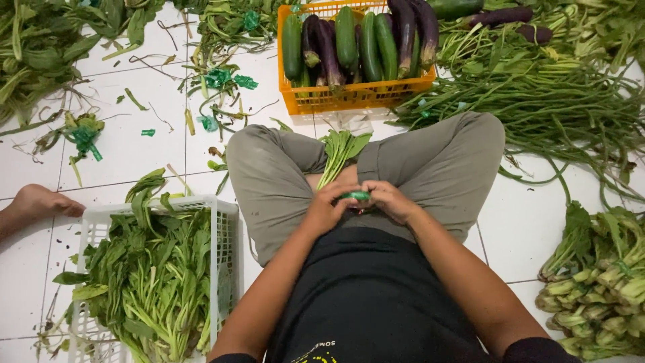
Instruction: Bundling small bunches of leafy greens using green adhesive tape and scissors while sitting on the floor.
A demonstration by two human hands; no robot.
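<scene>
The left hand (327,210) and right hand (392,200) meet in the lap, a leafy bunch (340,153) just ahead. Beyond them stands a crate (356,96) of cucumbers and eggplants (327,47). A basket (225,222) of greens (153,282) sits left; long beans (537,101) lie right on the floor (127,144).

Ahead of the hands stands an orange plastic crate (356,94) of cucumbers and purple aubergines, a white plastic basket (225,222) of leafy greens sits to their left, and long green beans (537,101) lie to their right.
</scene>
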